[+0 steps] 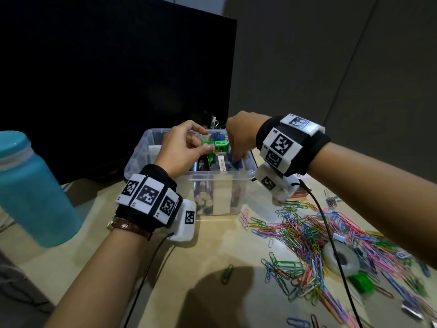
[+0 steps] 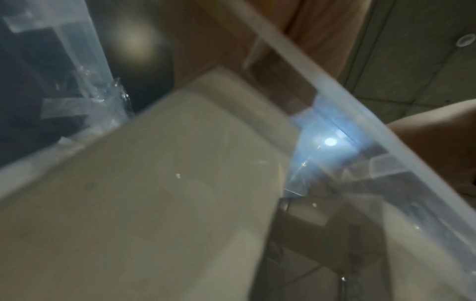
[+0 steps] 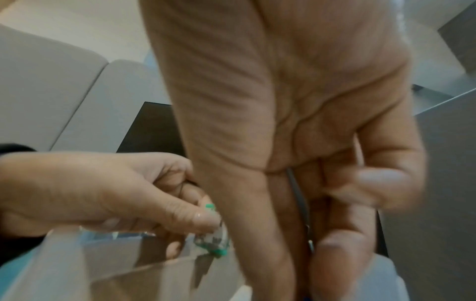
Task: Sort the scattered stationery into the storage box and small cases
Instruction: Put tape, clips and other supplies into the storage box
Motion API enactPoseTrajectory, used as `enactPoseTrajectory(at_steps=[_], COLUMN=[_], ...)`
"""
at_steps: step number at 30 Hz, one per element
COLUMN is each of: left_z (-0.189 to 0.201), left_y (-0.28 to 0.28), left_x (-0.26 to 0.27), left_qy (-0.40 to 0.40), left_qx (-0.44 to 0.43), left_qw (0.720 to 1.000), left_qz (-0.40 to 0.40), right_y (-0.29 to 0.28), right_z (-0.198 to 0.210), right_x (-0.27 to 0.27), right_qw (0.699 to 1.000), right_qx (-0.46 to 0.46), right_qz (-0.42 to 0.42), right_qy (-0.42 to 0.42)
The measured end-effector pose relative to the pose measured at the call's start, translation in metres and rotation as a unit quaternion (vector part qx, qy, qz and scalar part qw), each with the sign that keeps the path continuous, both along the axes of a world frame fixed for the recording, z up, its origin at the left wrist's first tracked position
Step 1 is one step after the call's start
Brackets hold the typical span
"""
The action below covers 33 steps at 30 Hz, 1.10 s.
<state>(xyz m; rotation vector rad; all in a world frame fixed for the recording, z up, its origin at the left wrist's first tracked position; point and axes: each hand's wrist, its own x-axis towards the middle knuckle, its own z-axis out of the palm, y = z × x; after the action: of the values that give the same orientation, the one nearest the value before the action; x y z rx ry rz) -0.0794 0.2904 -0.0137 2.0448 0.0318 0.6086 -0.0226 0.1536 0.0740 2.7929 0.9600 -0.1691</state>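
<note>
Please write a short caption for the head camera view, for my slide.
Both hands reach into the clear storage box; the left hand pinches a small green case, paper clips scattered beside.

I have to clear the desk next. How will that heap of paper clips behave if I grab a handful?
The paper clips lie tangled and overlapping, so a handful would probably lift in a loose clump and shed some. They look thin and wiry, likely light. Pushed, they would likely slide across the smooth table.
</note>
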Motion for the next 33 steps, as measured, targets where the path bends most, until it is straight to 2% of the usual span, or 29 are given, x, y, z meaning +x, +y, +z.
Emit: enactPoseTrajectory(at_steps=[4, 10, 17, 21, 26, 30, 33], left_z=[-0.001, -0.001, 0.000, 0.001, 0.002, 0.003, 0.004], left_y=[0.000, 0.000, -0.002, -0.002, -0.001, -0.003, -0.005], left_x=[0.000, 0.000, -0.001, -0.004, -0.004, -0.005, -0.007], left_qy=[-0.003, -0.002, -0.009, -0.009, 0.000, -0.002, -0.004], left_qx=[0.007, 0.009, 0.010, -0.003, -0.019, -0.016, -0.009], left_qw=[1.000, 1.000, 1.000, 1.000, 1.000, 1.000, 1.000], left_qz=[0.003, 0.005, 0.015, 0.012, -0.002, -0.005, -0.009], right_y=[0.003, 0.001, 0.001, -0.007, -0.026, -0.027, -0.022], right_z=[0.003, -0.011, -0.029, -0.011, 0.012, 0.010, 0.003], right_x=[-0.004, -0.004, -0.005, 0.001, 0.018, 0.014, 0.012], right_qw=[0.995, 0.995, 0.990, 0.997, 0.973, 0.967, 0.966], right_qx=[-0.092, -0.057, -0.044, 0.008, 0.220, 0.218, 0.216], right_qz=[0.037, -0.006, 0.016, 0.003, 0.062, 0.120, 0.131], right_qy=[-0.022, -0.085, -0.137, -0.076, 0.002, 0.045, 0.050])
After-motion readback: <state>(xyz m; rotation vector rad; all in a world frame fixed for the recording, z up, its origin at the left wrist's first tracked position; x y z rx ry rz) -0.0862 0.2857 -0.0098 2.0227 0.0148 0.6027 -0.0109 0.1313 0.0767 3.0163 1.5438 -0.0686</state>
